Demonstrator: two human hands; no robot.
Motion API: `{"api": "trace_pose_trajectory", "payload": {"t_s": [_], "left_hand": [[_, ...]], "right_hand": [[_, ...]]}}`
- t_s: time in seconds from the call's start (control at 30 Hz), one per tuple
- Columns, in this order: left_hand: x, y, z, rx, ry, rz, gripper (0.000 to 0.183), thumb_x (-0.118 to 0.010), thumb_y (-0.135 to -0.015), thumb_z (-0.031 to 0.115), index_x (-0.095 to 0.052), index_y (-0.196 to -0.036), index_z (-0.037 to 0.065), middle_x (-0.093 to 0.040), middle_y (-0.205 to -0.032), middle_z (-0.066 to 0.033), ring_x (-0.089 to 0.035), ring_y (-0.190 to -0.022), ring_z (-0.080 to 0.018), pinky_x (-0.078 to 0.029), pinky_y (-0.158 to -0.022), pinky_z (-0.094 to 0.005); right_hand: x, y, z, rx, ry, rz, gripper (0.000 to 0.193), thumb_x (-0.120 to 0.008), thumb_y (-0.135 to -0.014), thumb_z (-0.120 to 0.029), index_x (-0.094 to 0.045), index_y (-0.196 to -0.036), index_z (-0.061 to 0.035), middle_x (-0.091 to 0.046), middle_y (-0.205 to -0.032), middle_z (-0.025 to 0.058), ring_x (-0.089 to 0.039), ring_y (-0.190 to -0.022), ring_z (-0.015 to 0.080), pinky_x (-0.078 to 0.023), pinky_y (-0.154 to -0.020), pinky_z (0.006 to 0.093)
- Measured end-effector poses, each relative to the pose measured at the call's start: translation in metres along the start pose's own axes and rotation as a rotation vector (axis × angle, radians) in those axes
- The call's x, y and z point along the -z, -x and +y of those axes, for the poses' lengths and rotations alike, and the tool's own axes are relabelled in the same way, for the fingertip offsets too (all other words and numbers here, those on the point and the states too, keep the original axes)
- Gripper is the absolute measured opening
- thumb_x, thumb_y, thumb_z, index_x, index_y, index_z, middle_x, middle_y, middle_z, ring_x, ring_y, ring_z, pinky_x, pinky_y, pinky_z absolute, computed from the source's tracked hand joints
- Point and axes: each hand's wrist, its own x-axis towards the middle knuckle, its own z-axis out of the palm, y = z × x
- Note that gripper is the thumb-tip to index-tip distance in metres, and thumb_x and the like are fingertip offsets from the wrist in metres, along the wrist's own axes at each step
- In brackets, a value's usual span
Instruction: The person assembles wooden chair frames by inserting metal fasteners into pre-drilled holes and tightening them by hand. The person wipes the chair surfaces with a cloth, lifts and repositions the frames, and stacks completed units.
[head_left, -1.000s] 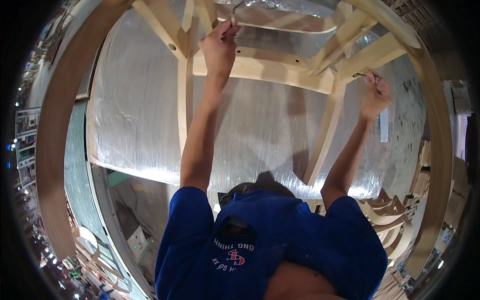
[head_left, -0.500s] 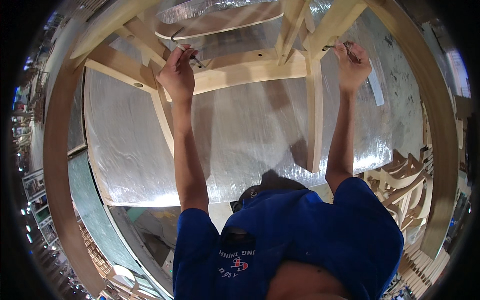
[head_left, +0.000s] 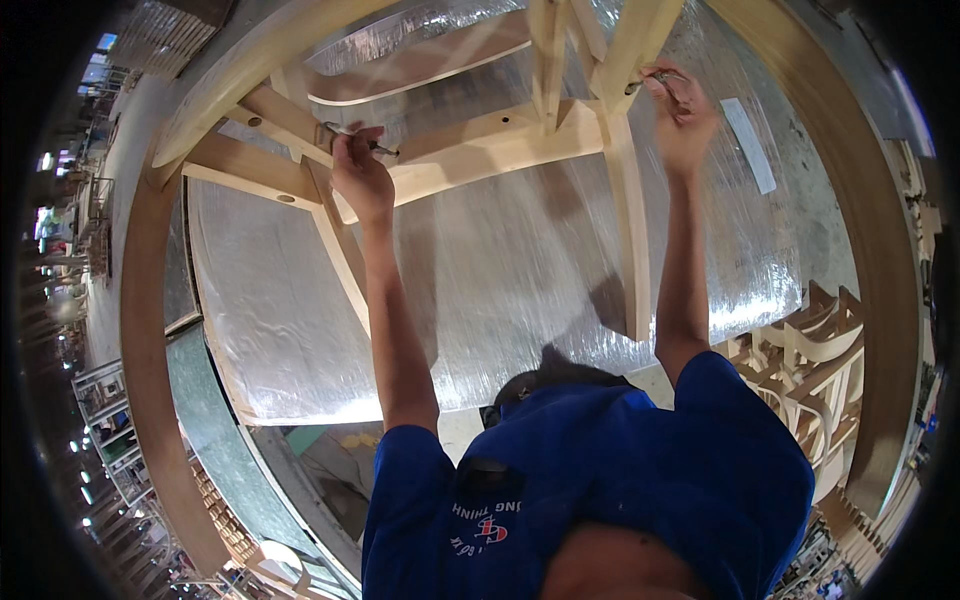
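A pale wooden chair frame [head_left: 500, 150] lies on a table covered in clear plastic film [head_left: 480, 270]. My left hand [head_left: 362, 180], beside its left joint, is closed round a bent metal hex key [head_left: 338, 128] and a dark bolt [head_left: 384, 149] whose end sticks out to the right. At the right upright, my right hand [head_left: 684, 122] pinches a small metal bolt [head_left: 662, 76], partly hidden by the fingers. A dark round spot [head_left: 632, 88] shows on the wood beside those fingertips. Whether the bolt sits in a hole, I cannot tell.
Long curved wooden rails [head_left: 145, 350] arch down both sides of the view. A curved wooden slat [head_left: 420, 65] lies beyond the crossbar. Curved wooden parts [head_left: 810, 370] are stacked at the right, below the table edge. A green surface [head_left: 225, 420] is at the left.
The view has shifted a little. My left hand has lowered and the hex key has turned in it. My right hand has moved slightly left and up, still by the right upright.
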Motion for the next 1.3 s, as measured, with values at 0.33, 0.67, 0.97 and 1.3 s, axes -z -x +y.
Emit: {"api": "trace_pose_trajectory", "payload": {"t_s": [0.33,0.67,0.97,1.3], "left_hand": [[-0.027,-0.006,0.01,0.092,0.005,0.172,0.006,-0.056,-0.086,-0.006,-0.061,-0.089,-0.006,-0.063,-0.082,-0.0092,-0.061,-0.074,-0.0133,-0.05,-0.07,-0.0231],[-0.013,-0.002,-0.008,0.189,0.841,0.191,0.014,-0.053,-0.086,-0.009,-0.054,-0.099,-0.005,-0.057,-0.091,-0.0086,-0.059,-0.086,-0.017,-0.051,-0.07,-0.027],[-0.031,0.002,0.011,-0.084,-0.054,0.456,0.016,-0.07,-0.08,0.001,-0.058,-0.09,-0.004,-0.061,-0.08,-0.0071,-0.055,-0.072,-0.0137,-0.045,-0.061,-0.0254],[-0.019,-0.006,-0.005,0.141,0.463,0.103,0.021,-0.05,-0.096,0.009,-0.057,-0.109,-0.005,-0.065,-0.093,-0.0112,-0.062,-0.083,-0.0152,-0.051,-0.077,-0.0286]], "right_hand": [[0.006,0.006,0.015,-0.239,-0.005,0.074,0.023,-0.066,-0.083,0.001,-0.059,-0.104,0.0051,-0.066,-0.087,0.0071,-0.061,-0.087,0.0115,-0.049,-0.079,0.0264],[-0.007,0.009,0.009,-0.107,-0.039,0.089,0.024,-0.067,-0.084,-0.006,-0.062,-0.104,0.0055,-0.065,-0.086,0.0055,-0.061,-0.079,0.0112,-0.049,-0.078,0.0245],[-0.017,0.02,0.012,-0.038,0.041,0.12,0.023,-0.069,-0.082,-0.001,-0.06,-0.103,0.0018,-0.064,-0.086,0.0017,-0.059,-0.079,0.0082,-0.048,-0.073,0.0219],[0.009,0.006,0.026,0.058,0.197,-0.024,0.008,-0.065,-0.083,-0.001,-0.063,-0.091,0.001,-0.067,-0.094,0.0054,-0.06,-0.088,0.0108,-0.046,-0.079,0.0236]]}}
